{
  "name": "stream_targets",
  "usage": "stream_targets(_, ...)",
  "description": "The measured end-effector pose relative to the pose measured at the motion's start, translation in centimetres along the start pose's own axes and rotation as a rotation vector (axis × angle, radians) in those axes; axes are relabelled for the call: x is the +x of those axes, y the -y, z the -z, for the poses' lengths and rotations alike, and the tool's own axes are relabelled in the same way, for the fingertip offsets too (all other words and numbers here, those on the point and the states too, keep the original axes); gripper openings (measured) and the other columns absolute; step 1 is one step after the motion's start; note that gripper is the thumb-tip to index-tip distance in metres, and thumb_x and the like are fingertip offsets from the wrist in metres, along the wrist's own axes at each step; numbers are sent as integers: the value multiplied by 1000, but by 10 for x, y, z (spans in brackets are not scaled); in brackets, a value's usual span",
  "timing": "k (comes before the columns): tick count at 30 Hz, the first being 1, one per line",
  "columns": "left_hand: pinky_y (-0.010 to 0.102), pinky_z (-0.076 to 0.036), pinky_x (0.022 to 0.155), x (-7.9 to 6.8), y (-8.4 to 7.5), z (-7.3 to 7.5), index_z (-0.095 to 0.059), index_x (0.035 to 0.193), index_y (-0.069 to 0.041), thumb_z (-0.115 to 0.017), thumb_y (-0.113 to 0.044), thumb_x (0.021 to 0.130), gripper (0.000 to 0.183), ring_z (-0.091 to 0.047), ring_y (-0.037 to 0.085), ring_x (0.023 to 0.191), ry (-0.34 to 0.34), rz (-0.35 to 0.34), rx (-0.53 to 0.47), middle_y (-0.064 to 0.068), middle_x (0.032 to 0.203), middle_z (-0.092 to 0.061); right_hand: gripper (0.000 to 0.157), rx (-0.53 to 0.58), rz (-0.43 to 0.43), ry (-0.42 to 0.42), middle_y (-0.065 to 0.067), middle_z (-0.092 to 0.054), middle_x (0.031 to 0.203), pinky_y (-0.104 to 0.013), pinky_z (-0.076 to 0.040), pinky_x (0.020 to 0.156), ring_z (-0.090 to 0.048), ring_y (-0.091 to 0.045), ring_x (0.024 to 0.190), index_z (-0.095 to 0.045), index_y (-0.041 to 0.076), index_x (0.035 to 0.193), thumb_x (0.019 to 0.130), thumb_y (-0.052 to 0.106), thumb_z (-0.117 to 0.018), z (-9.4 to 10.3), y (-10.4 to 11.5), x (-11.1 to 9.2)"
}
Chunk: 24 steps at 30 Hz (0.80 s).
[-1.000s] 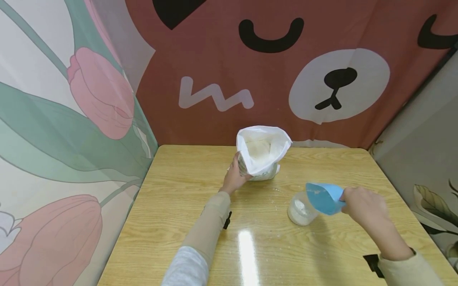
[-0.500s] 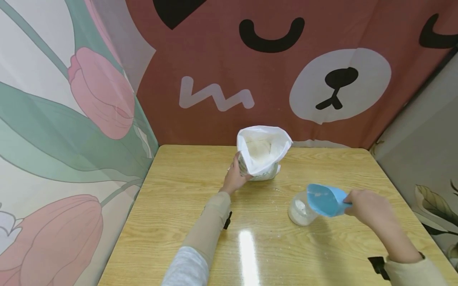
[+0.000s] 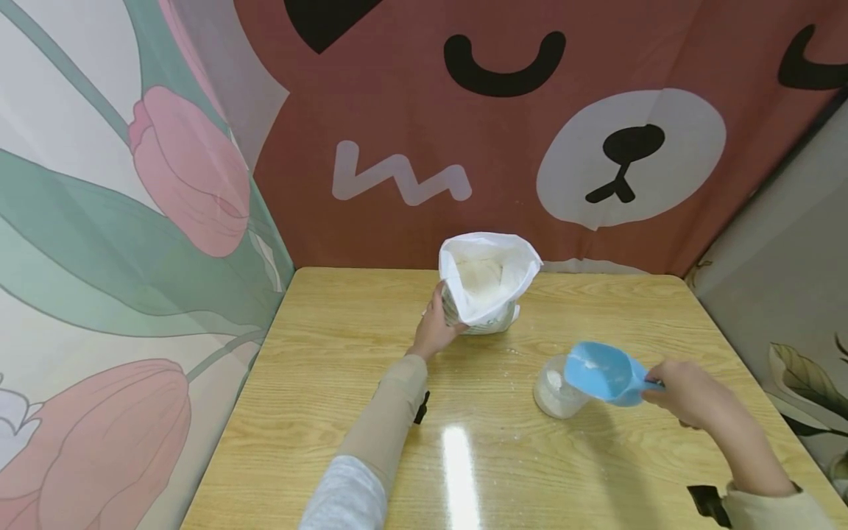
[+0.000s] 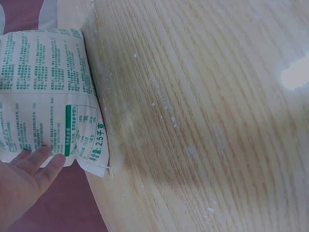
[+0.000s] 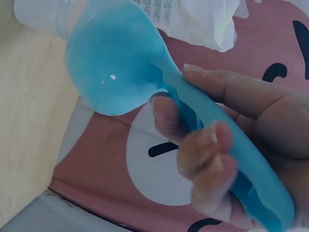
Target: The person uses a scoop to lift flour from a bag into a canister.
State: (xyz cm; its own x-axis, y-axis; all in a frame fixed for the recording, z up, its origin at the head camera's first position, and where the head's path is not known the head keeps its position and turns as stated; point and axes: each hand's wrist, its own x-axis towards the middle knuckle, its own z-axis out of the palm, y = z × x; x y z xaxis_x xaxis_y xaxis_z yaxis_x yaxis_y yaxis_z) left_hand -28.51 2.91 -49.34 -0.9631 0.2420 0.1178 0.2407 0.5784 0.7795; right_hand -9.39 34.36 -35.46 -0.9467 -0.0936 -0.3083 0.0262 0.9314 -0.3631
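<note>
An open white bag of flour [image 3: 486, 280] stands at the back of the table, pale powder visible inside. My left hand [image 3: 437, 325] holds its near left side; in the left wrist view the fingers [image 4: 36, 162] lie against its green print. In my right hand [image 3: 685, 394] is the handle of a light blue scoop [image 3: 606, 374], fingers and thumb curled round it. A little white powder clings inside the scoop's bowl [image 5: 113, 63]. The scoop's front edge overlaps a small clear jar [image 3: 553, 397] of white powder in the head view.
Specks of spilled powder [image 4: 174, 121] dot the wooden table [image 3: 331, 353] near the bag. A brown curtain with a bear face [image 3: 411, 88] hangs behind the table's back edge. A flower-patterned curtain [image 3: 132, 258] borders the left side.
My right hand has moved slightly right and towards me, turning the scoop so its hollow faces up more. The left hand and bag have stayed in place.
</note>
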Motion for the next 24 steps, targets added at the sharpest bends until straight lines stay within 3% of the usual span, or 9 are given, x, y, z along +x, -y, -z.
stream_targets(4,49,-36,91,-1,-1,1,4,144,-27,-71,-36,75,101,-37,35,119,5,0,0,18,140,-27,8,141,-5,63,-5,-38,61,-23,-32,39,-34,-13,42,-47,-3,85,90,4,-48,-5,-5,0)
stream_targets(8,49,-35,92,-1,-1,2,4,144,-27,-70,-37,75,101,-36,35,120,6,0,1,18,140,-27,9,226,-14,108,-6,-38,65,-24,-31,40,-35,-15,46,-43,-1,87,91,6,-45,-7,-10,1)
stream_targets(15,48,-37,91,1,-1,1,3,144,-26,-70,-37,76,101,-37,35,119,2,-10,3,19,139,-28,13,281,4,133,-8,-39,70,-26,-35,41,-39,-18,50,-43,-3,94,94,10,-44,-7,-16,0)
stream_targets(24,49,-36,91,0,-1,1,1,144,-24,-71,-36,75,100,-38,36,118,3,-12,7,19,139,-29,25,330,-5,106,-9,-39,74,-27,-36,41,-39,-20,53,-40,-6,107,96,17,-40,-3,-12,-3)
